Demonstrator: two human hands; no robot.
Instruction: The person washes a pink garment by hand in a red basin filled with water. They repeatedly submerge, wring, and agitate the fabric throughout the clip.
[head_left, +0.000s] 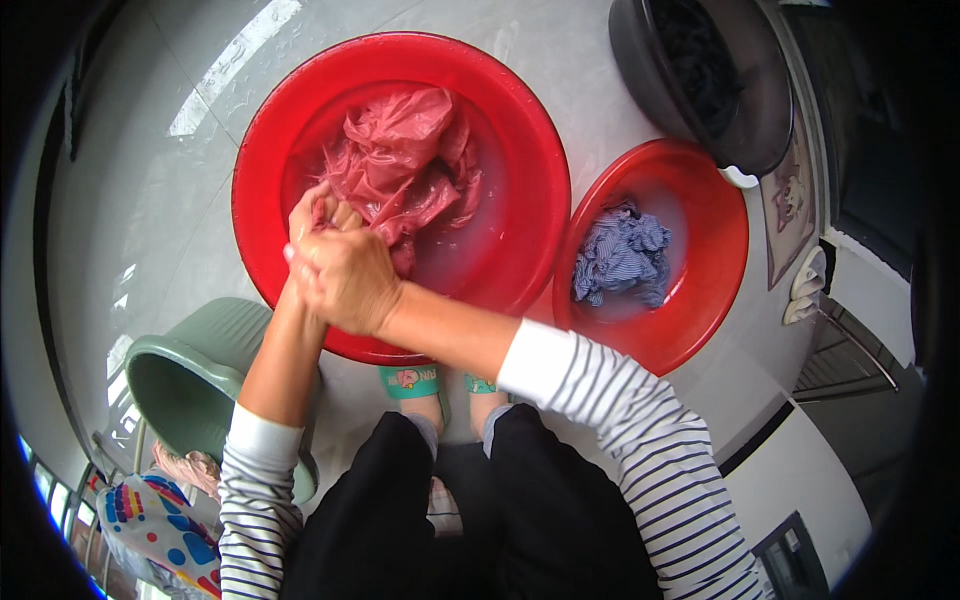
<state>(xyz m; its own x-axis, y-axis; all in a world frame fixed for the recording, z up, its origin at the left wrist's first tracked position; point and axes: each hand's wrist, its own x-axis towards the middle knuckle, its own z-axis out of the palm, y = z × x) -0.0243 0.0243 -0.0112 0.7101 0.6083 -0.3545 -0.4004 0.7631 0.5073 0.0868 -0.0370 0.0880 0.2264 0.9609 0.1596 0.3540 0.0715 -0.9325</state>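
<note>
A wet pinkish-red cloth lies bunched in cloudy water inside a large red plastic basin. My left hand is clenched, with a bit of the cloth showing between its fingers. Across the left wrist and heel of the hand lies my right hand, its fingers curled. A twisted end of the cloth reaches the right hand's knuckles; the inside of that grip is hidden. Both hands are over the near left part of the basin.
At right, a smaller orange-red basin holds a blue striped cloth in cloudy water. Beyond it, a tilted dark basin contains dark cloth. A green bucket lies tipped at left. My feet stand behind the large basin.
</note>
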